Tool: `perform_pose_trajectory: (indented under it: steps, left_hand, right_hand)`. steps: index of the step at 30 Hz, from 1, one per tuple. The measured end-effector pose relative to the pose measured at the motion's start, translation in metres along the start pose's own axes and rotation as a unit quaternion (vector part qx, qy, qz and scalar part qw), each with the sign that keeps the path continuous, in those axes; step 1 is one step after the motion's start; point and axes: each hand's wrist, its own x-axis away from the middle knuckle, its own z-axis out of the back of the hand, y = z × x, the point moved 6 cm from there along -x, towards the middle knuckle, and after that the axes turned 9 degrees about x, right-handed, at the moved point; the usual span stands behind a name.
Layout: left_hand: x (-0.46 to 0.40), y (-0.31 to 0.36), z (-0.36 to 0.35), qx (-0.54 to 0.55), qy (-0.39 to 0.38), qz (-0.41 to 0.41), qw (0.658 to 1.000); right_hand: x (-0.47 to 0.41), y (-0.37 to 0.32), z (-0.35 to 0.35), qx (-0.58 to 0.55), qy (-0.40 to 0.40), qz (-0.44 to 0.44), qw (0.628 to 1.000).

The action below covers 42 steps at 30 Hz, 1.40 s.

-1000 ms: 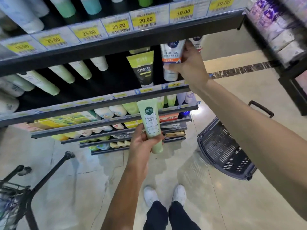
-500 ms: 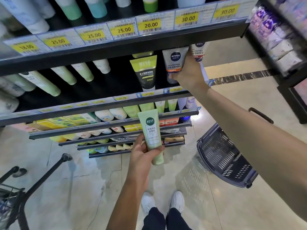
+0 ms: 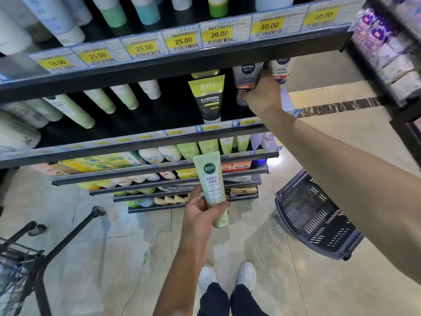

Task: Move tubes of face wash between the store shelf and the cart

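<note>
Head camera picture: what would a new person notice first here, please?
First, the pale green tube held upright in the left hand, low at centre before the shelves. Next, the right hand reaching up to grip a white Nivea Men tube on the second shelf. A dark basket stands at right.

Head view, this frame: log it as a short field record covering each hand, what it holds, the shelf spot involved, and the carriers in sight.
left hand: left hand grips a pale green tube, upright, in front of the lower shelves
right hand: right hand reaches onto the second shelf, fingers round the Nivea Men tube
neighbour: black and green men's tube stands to its left
carriers: dark plastic basket on the floor at right; wire cart at lower left
</note>
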Motion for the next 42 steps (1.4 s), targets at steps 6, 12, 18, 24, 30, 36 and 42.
perform_pose_trajectory:
  steps: [6,12,18,24,30,36,42]
  left_hand:
    - [0.011,0.015,0.005,-0.022,-0.006,-0.020,1.000]
    - [0.024,0.031,0.011,-0.014,-0.001,-0.035,0.999]
    - [0.047,0.054,0.022,-0.003,0.003,-0.058,0.998]
    - [0.079,0.081,0.043,-0.005,0.017,-0.089,0.996]
    - [0.107,0.114,0.066,0.010,0.025,-0.126,0.992]
    - [0.106,0.137,0.095,0.012,0.036,-0.143,0.989]
    - [0.080,0.150,0.131,-0.007,0.049,-0.131,0.990]
  right_hand:
    - [0.018,-0.003,0.009,-0.016,0.008,0.019,1.000]
    - [0.066,0.002,0.019,-0.017,0.007,0.028,0.999]
    - [0.125,-0.020,0.023,0.053,-0.033,0.049,0.997]
    - [0.173,-0.080,0.029,0.119,-0.054,0.144,0.981]
    - [0.193,-0.152,0.041,0.095,-0.047,0.237,0.966]
    - [0.191,-0.202,0.037,0.134,-0.026,0.275,0.952]
    - [0.183,-0.221,-0.017,0.203,-0.066,0.268,0.940]
